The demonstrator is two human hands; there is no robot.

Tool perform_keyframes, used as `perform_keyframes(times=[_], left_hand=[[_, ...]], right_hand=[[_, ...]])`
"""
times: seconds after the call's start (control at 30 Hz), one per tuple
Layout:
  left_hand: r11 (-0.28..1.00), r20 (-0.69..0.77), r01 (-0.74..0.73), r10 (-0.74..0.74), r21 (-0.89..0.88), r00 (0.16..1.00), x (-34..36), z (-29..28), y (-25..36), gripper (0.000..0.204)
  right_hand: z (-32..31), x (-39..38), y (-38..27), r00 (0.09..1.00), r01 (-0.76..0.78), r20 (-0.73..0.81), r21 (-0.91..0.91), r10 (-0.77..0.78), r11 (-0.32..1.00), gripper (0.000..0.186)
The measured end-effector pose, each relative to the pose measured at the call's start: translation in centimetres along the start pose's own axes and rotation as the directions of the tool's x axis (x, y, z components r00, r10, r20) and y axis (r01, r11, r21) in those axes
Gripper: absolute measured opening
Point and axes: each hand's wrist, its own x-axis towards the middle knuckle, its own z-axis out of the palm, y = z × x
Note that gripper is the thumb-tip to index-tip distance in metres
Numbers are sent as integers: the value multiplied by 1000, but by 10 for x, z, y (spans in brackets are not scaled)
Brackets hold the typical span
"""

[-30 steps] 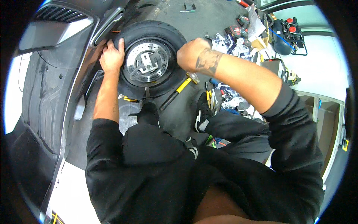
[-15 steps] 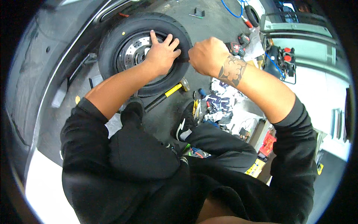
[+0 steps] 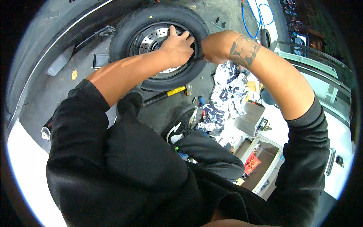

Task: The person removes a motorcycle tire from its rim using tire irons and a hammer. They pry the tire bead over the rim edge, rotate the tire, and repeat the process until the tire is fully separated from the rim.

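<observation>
At the wheel (image 3: 146, 45), the left hand (image 3: 177, 48) splays loosely, the right hand (image 3: 217, 47) clenches a dark bar (image 3: 196, 59).

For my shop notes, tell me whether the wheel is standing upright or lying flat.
The wheel lies flat: its drilled disc and tyre sidewall face up.

A tyre (image 3: 121, 42) is steadied by the left hand (image 3: 177, 49), its fingers spread beside a perforated silver disc (image 3: 146, 43); a dark bar (image 3: 196, 59) is gripped in the right hand (image 3: 219, 47), angled toward the tyre's inner edge; a yellow-and-black hammer (image 3: 166, 95) is seen just beside the tyre; patterned cloth (image 3: 227, 92) is heaped farther right.
</observation>
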Motion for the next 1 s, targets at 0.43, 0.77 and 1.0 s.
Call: perform_keyframes(times=[0.43,0.77,1.0], left_hand=[[979,-7,126,-128,-163,992,13,34,1,33],[932,-94,130,-172,-339,981,15,39,0,37],[971,20,128,-126,-201,992,-3,-11,-4,28]], right_hand=[[-76,32,-2,957,-186,237,53,168,981,36],[-77,39,-6,977,-67,202,28,60,997,33],[-7,33,-7,992,14,121,84,-24,996,25]])
